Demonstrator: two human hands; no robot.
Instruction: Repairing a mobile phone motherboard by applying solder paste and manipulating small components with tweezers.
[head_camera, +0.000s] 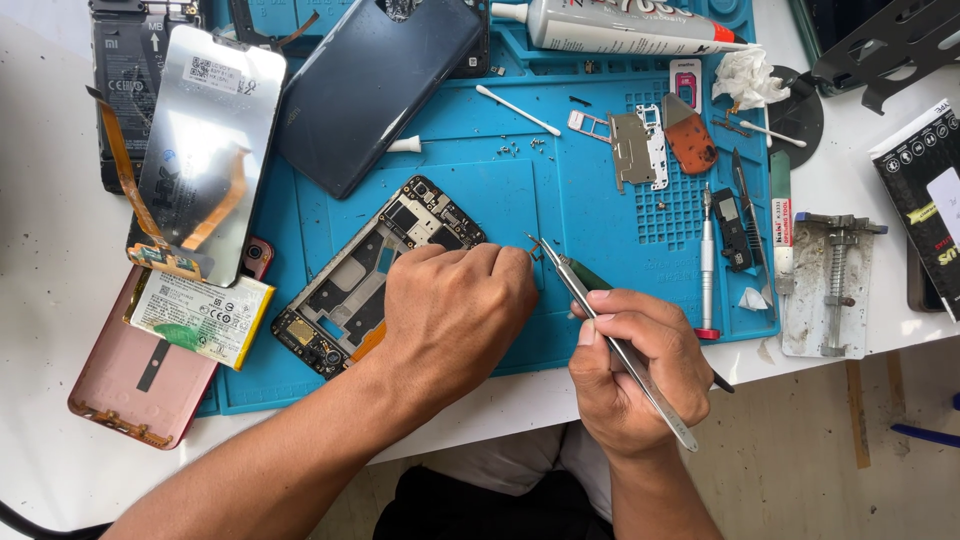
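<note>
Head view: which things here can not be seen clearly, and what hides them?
- Small part at the tweezers tip: too small to identify.
- Phone frame: its right edge is hidden under the left hand.
- Left fingertips: curled under the hand, so any grip is unseen.
- Glue tube: cut off by the top edge.
- Black box: cut off by the right edge.
- The right hand covers the middle of the tweezers.

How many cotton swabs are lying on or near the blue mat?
2. One cotton swab lies on the blue mat near its top centre. The other swab lies at the mat's upper right edge, below the crumpled tissue. Others may be hidden.
</note>
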